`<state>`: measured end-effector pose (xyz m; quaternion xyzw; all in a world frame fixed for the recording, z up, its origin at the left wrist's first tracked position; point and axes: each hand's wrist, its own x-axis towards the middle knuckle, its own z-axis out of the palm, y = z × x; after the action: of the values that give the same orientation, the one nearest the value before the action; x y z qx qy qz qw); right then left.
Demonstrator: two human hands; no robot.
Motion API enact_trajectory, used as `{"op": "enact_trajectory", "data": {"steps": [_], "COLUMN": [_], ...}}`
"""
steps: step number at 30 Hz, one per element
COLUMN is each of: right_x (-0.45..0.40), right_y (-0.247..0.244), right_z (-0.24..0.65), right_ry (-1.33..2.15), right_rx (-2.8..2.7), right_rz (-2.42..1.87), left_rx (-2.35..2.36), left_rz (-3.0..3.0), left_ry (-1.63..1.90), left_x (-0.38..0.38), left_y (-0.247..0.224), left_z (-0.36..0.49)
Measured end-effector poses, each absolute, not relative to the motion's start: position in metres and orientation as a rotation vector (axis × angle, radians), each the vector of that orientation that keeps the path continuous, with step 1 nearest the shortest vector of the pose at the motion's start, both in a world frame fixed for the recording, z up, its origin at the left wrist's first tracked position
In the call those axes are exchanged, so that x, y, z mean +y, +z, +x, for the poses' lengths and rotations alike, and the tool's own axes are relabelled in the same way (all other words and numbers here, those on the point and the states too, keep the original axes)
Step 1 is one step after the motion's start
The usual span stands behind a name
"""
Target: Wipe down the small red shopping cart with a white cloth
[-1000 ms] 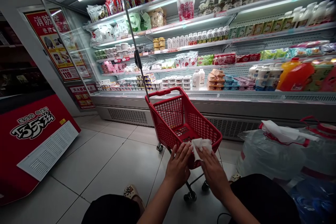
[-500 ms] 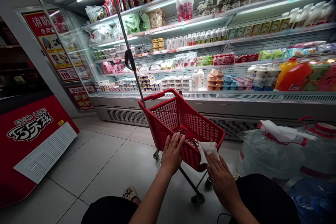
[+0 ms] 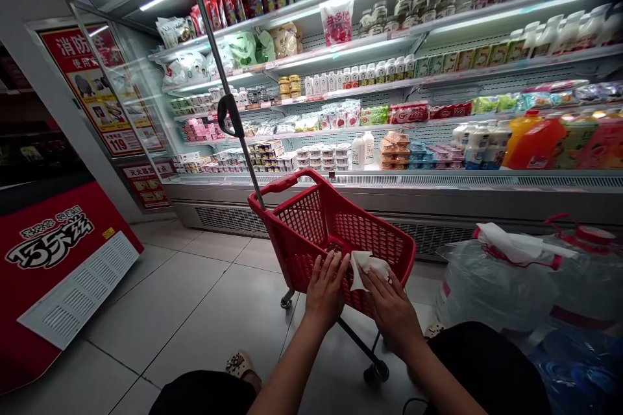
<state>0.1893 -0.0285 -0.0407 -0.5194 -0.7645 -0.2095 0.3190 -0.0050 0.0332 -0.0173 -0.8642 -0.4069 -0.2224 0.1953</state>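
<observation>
A red plastic shopping cart (image 3: 360, 222) with slotted walls stands on wheeled metal legs in front of me. My left hand (image 3: 325, 292) rests on the near rim, its fingers stretched out over the edge and gripping nothing apart from that contact. To its right, my right hand (image 3: 390, 305) presses a crumpled white cloth (image 3: 361, 267) against the same rim, with part of the cloth spreading past the fingertips. The fingers partly cover the cloth and the cart's near wall. From the cart's left end rises a long dark pole (image 3: 214, 45) with a black loop grip.
Behind the cart runs a lit refrigerated display (image 3: 438, 178) stocked with yogurts, bottles and bags. Large plastic-wrapped water bottles (image 3: 501, 282) stand at the right, white paper on top. A red freezer (image 3: 63, 259) is at the left. Grey tiles (image 3: 185, 311) cover the floor.
My right hand and the cloth have slid left along the rim, closer to my left hand. My left hand stays on the rim. The cart is turned slightly.
</observation>
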Motion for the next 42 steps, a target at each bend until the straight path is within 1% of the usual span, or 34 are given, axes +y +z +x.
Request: {"op": "enact_trajectory", "data": {"steps": [6, 11, 15, 22, 25, 29, 36, 39, 42], "right_x": [-0.049, -0.042, -0.030, 0.011, 0.016, 0.002, -0.034, -0.036, -0.026], "right_y": [-0.067, -0.071, -0.054, -0.029, -0.025, -0.034, -0.080, -0.080, -0.064], "right_z": [0.236, 0.253, 0.233, 0.164, 0.157, 0.192, 0.283, 0.283, 0.253], "right_ry": [-0.577, -0.546, -0.483, -0.503, -0.506, -0.518, -0.529, -0.463, -0.422], "right_rx": [-2.001, -1.921, -1.878, -1.946, -1.971, -2.004, -1.838, -1.743, -1.752], "right_rz": [-1.409, -1.516, -1.610, -1.445, -1.401, -1.410, -1.617, -1.689, -1.681], "left_rx": [-1.269, -1.294, -1.330, -1.284, -1.242, -1.178, -1.163, -1.168, -1.189], "left_rz": [-2.316, -2.317, -2.304, -2.291, -2.295, -2.330, -2.272, -2.229, -2.214], "left_ry": [-0.613, -0.568, -0.558, -0.611, -0.606, -0.556, -0.503, -0.517, -0.536], "left_x": [0.070, 0.066, 0.053, 0.044, 0.043, 0.040, 0.035, 0.033, 0.031], "left_y": [0.007, 0.007, 0.003, -0.005, -0.003, 0.004, 0.001, 0.001, 0.003], "left_z": [-0.036, -0.025, -0.005, 0.004, -0.001, -0.012, -0.011, -0.005, 0.001]}}
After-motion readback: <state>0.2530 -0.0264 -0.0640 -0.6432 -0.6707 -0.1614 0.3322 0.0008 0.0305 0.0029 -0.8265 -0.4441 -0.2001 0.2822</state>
